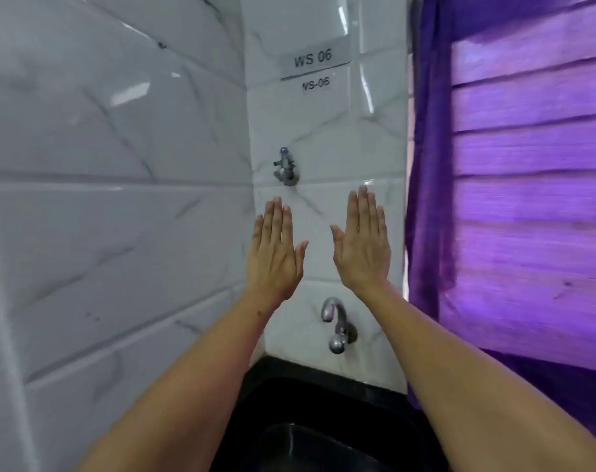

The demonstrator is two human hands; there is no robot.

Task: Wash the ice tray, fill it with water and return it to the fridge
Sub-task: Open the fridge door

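Observation:
My left hand [274,250] and my right hand [363,241] are both raised flat in front of the white tiled wall, backs toward me, fingers straight and together, holding nothing. Below them a chrome tap [335,321] sticks out of the wall above a black sink [317,434] at the bottom of the view. No ice tray is in sight, and no fridge either.
A second small valve tap [286,168] sits higher on the wall, just above my left fingertips. Labels reading "WS 06" [313,57] are stuck above it. A purple curtain [514,185] covers the window on the right. White marble-look tiles [112,199] fill the left wall.

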